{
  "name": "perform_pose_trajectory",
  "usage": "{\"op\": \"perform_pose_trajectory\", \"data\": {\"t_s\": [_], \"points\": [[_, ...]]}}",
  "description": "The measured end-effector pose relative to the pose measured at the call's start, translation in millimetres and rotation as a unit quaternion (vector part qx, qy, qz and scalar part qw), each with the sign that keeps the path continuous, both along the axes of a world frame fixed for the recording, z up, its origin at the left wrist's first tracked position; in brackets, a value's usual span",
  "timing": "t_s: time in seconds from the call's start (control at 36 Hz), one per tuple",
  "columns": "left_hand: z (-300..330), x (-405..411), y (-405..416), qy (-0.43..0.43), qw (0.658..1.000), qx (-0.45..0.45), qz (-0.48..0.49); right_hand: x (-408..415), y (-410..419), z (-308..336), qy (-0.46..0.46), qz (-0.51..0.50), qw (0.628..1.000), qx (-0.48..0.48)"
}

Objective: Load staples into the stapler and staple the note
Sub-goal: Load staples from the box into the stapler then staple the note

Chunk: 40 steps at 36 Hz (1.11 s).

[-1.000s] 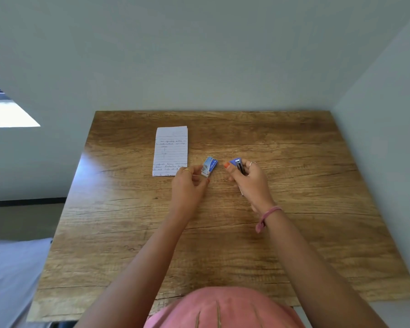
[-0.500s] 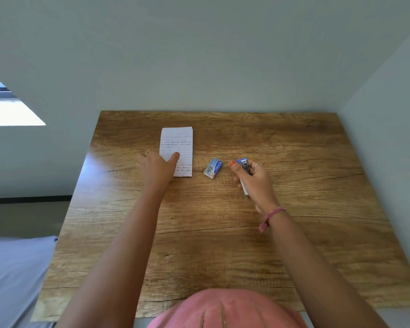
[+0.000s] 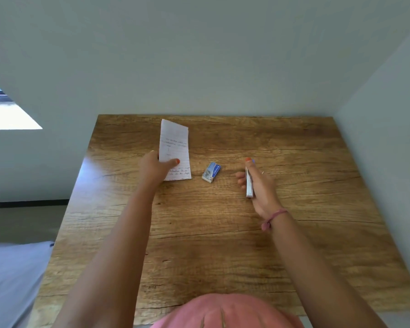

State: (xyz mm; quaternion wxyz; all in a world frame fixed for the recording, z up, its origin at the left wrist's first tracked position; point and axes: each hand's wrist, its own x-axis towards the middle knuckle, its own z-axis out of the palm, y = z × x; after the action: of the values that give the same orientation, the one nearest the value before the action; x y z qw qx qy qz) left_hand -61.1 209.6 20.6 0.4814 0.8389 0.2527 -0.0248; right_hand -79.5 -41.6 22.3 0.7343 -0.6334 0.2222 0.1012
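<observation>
Nearest the camera, both forearms reach out over the wooden desk (image 3: 199, 245), a cord bracelet (image 3: 273, 217) on the right wrist. The right hand (image 3: 260, 185) is raised just above the desk surface with its fingers (image 3: 240, 177) curled round the stapler (image 3: 249, 183), which lies along the palm with its pale metal underside turned toward the camera and a trace of blue at the far tip beside the thumb; whether the stapler is closed, and whether it holds staples, cannot be told from this view. Between the two hands, resting on the desk and touched by neither, is the small blue staple box (image 3: 211, 172) (lying askew, apparently shut). Farther out, the left hand (image 3: 155, 168) pinches the note (image 3: 175, 150) by its near left portion, thumb on the written face and the remaining fingers hidden behind the sheet; the far end of the paper appears lifted and bent off the desk, while the near right corner looks to be at or close to the surface. Assessment: with the box set aside and the stapler held ready, the loading step appears complete, though this is inferred, not confirmed. The stapling step is not yet done: note and stapler are well apart, and no staple is visible in the paper. Outstanding: bring the two together, seat a corner of the note in the stapler's mouth, and press.
</observation>
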Motion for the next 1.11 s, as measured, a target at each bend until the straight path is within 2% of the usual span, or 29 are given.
{"op": "perform_pose_trajectory", "data": {"t_s": [0.06, 0.14, 0.31, 0.39, 0.47, 0.61, 0.67, 0.75, 0.81, 0.94, 1.11], "points": [[0.7, -7.6, -2.6, -0.045, 0.994, -0.091, 0.036, -1.1, -3.5, 1.6, 0.008, -0.003, 0.999, 0.039], [1.6, -16.3, -6.2, -0.060, 0.978, -0.189, 0.057, -4.3, -6.4, 4.7, 0.017, 0.003, 0.996, 0.091], [26.2, -26.6, -31.1, -0.081, 0.957, -0.277, -0.038, -14.0, -9.1, 15.0, 0.027, 0.040, 0.990, 0.129], [38.3, -33.4, -48.9, -0.087, 0.950, -0.293, -0.057, -19.6, -10.8, 22.4, 0.020, 0.062, 0.987, 0.146], [45.8, -40.9, -65.1, -0.085, 0.954, -0.270, -0.101, -23.2, -12.4, 33.0, 0.011, 0.082, 0.984, 0.158], [52.3, -46.7, -82.2, -0.096, 0.956, -0.242, -0.137, -27.5, -18.1, 44.1, -0.011, 0.039, 0.986, 0.165], [52.8, -50.1, -86.6, -0.125, 0.947, -0.275, -0.112, -28.3, -21.4, 45.4, -0.014, 0.005, 0.986, 0.165], [52.1, -57.4, -92.9, -0.177, 0.908, -0.375, -0.061, -29.5, -27.4, 46.9, -0.021, -0.027, 0.985, 0.169], [51.0, -63.7, -98.3, -0.182, 0.894, -0.404, -0.064, -30.1, -30.7, 47.2, -0.030, -0.034, 0.984, 0.170], [44.6, -75.5, -116.7, -0.119, 0.918, -0.364, -0.105, -30.8, -33.6, 48.6, -0.053, -0.026, 0.987, 0.152], [47.8, -74.9, -124.8, -0.139, 0.923, -0.359, -0.020, -31.6, -43.1, 49.9, -0.064, 0.048, 0.991, 0.103]]}}
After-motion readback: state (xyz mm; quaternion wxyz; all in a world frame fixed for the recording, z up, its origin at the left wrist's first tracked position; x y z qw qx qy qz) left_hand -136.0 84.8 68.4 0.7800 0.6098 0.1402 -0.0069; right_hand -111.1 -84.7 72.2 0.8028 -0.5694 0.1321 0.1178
